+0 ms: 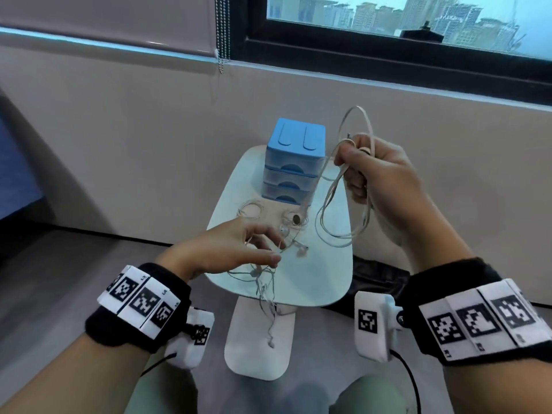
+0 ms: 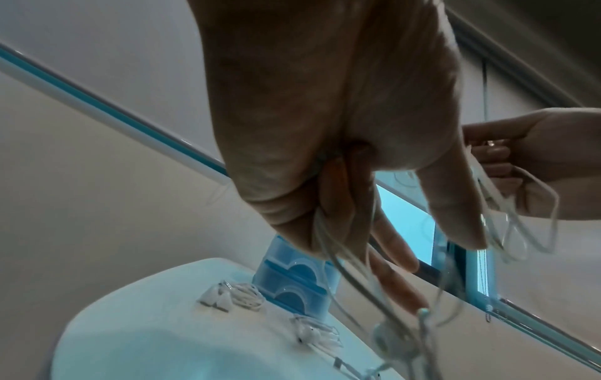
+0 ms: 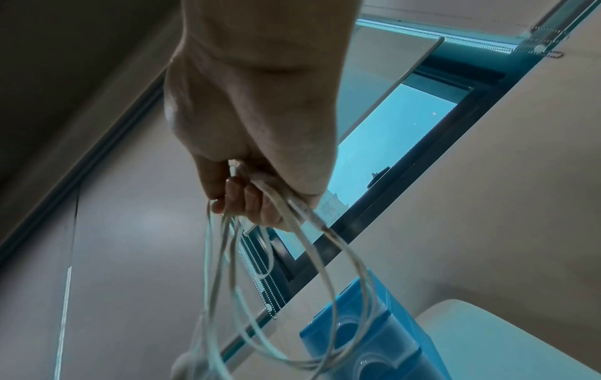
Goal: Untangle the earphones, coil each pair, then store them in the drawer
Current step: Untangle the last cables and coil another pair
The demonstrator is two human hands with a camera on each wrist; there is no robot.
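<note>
Where window (image 1: 418, 22) looms, table (image 1: 322, 273) stands.

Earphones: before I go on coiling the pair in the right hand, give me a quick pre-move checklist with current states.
1. Right hand grip on the looped cable: ok, fingers curled round it.
2. Left hand pinching the tangled strands: ok.
3. Looped cable free of the tangle: cannot tell.
4. Strands kept on the table: not ok, some hang over the near edge.
5. Drawer unit open for storing: not ok, all three drawers closed.
</note>
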